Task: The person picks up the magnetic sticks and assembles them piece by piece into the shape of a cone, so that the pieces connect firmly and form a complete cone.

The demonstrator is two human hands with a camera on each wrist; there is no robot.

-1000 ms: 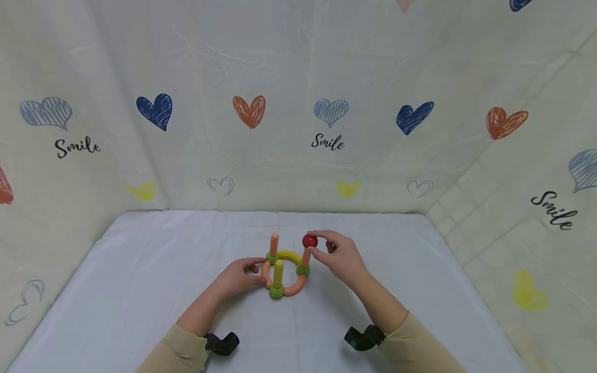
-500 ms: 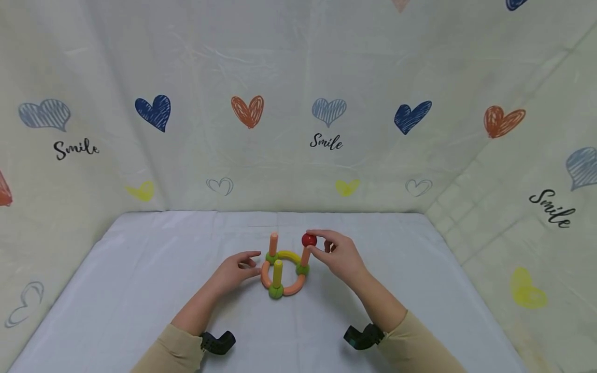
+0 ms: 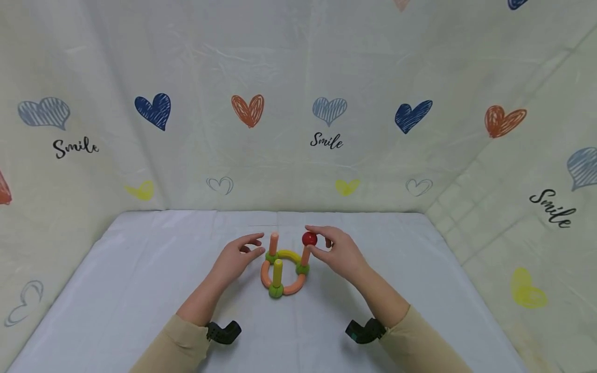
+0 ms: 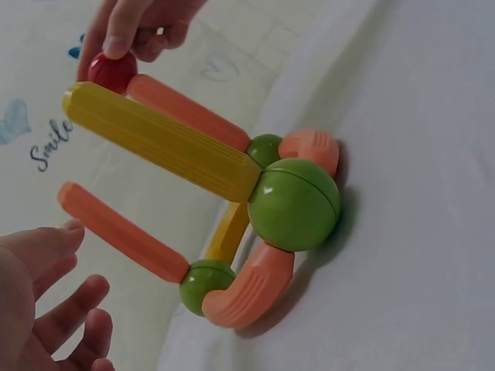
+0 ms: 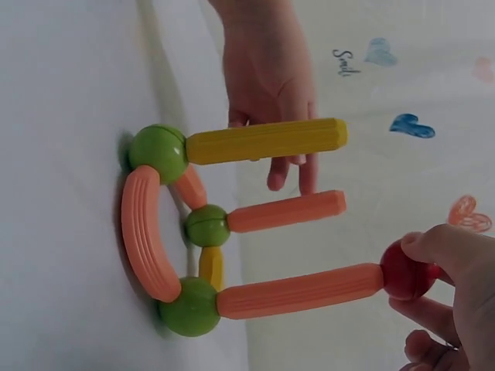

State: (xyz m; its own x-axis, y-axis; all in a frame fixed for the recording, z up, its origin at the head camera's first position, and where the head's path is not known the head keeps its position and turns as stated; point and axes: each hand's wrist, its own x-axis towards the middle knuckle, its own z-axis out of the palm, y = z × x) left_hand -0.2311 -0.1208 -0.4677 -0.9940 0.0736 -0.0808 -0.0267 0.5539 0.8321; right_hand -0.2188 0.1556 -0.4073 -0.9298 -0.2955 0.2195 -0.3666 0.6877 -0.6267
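A ring of curved orange and yellow rods joined by green balls lies on the white table, with a green ball point(image 4: 294, 205) nearest in the left wrist view. From the balls rise a yellow rod point(image 3: 278, 273), an orange rod at the back left point(image 3: 273, 244) and another orange rod at the right point(image 5: 302, 291). My right hand point(image 3: 341, 254) pinches a red ball point(image 3: 309, 238) between thumb and fingers, on the tip of the right orange rod. My left hand point(image 3: 236, 257) is beside the back-left orange rod, fingers spread and holding nothing; whether the thumb touches the rod I cannot tell.
A white cloth point(image 3: 154, 269) covers the table. Behind it hangs a pale curtain point(image 3: 280, 171) printed with hearts and the word Smile. Black wrist cameras sit on both forearms, the left camera point(image 3: 224, 332) and the right camera point(image 3: 365, 330).
My left hand has let go of the ring's left side and moved up toward the back-left orange rod. My right hand stays on the red ball, and the ring has hardly moved.
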